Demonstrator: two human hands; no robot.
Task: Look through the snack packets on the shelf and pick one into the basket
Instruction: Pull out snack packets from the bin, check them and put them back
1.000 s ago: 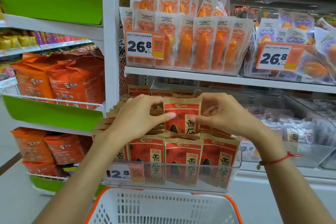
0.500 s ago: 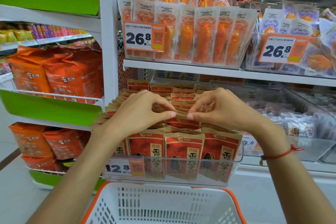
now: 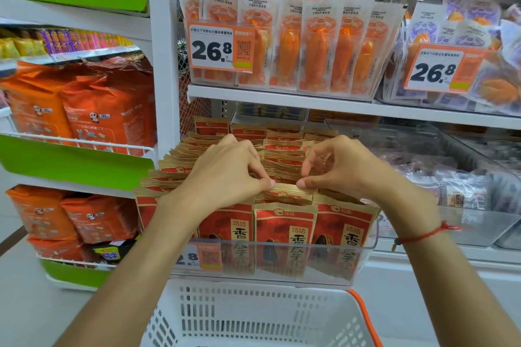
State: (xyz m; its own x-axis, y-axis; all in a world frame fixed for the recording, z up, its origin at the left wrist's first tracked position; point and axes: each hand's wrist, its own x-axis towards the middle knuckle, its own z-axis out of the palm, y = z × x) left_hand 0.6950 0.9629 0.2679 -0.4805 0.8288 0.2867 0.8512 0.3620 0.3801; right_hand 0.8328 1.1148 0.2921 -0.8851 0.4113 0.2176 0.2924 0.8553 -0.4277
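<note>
- My left hand (image 3: 225,175) and right hand (image 3: 346,169) meet at the centre of the frame, over the rows of red packets (image 3: 284,231) in a clear bin (image 3: 363,262).
- Each hand's grip is closed, thumb and curled fingers pinching the gold top edge of one packet (image 3: 287,190) in the middle row, just behind the front one.
- That packet lies right between my two thumbs, my left grip on its left end, my right grip on its right end.
- It leans back, its gold edge running left to right across the frame; its face is mostly hidden by the packet in front.
- I count three packets across the front row facing me, standing upright with the print reading top to bottom; the rows behind are too many and too overlapped to count.
- One white basket (image 3: 253,315) with an orange rim sits at the bottom centre of the frame, below the bin.
- Two price tags (image 3: 220,48) reading 26.8 hang on the shelf (image 3: 338,105) above.
</note>
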